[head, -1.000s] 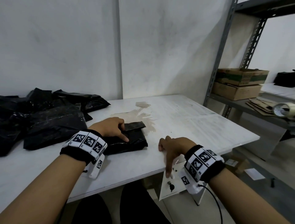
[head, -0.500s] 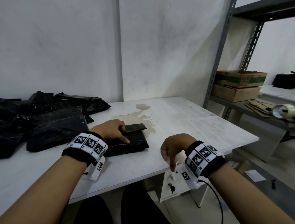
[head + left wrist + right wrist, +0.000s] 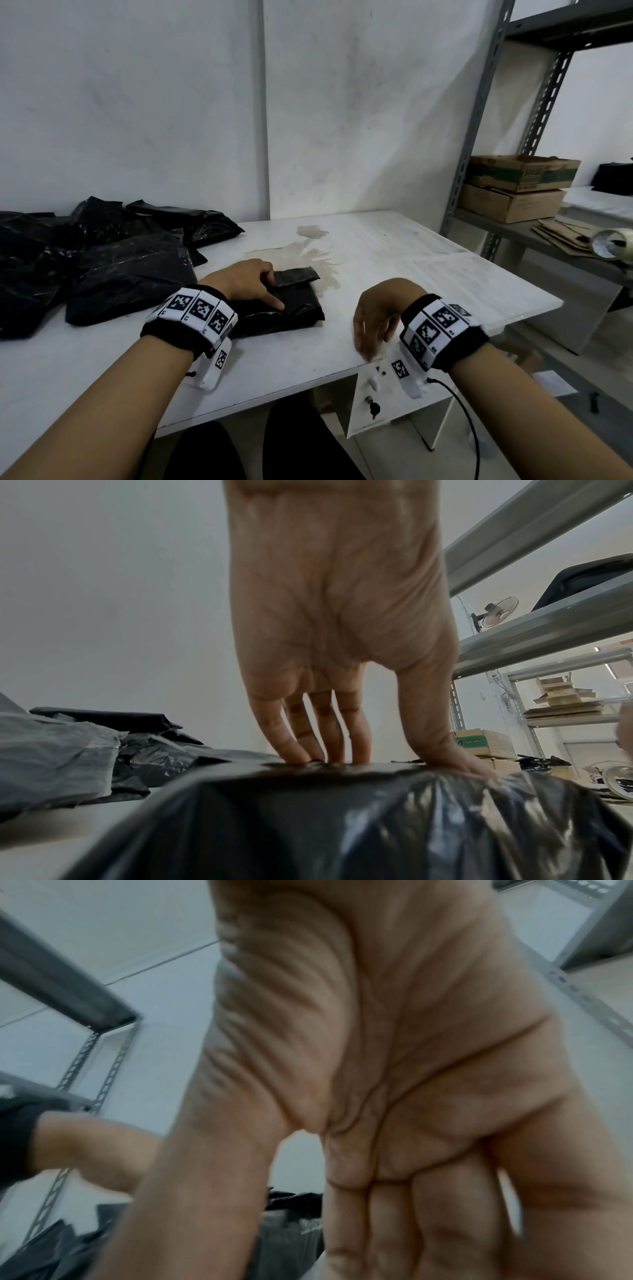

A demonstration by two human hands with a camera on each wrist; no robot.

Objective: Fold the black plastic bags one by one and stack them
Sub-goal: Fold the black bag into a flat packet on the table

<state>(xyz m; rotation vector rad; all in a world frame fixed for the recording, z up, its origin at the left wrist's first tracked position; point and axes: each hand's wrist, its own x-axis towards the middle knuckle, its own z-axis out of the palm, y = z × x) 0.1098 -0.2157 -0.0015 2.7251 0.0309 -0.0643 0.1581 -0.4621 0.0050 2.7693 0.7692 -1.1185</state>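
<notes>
Soft, even indoor light; edges bend from the wide lens; right wrist view motion-blurred, close plastic unfocused

two hands; two cardboard boxes

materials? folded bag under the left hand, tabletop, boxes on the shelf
Folded bag: thin black plastic film, glossy; sharp highlights and fine creases in the left wrist view.
Tabletop: looks like white-painted or laminated board, matte, scuffed, with a brownish stain; core not visible.
Boxes: brown corrugated cardboard by the look, dull, worn edges; upper one has green print.
</notes>
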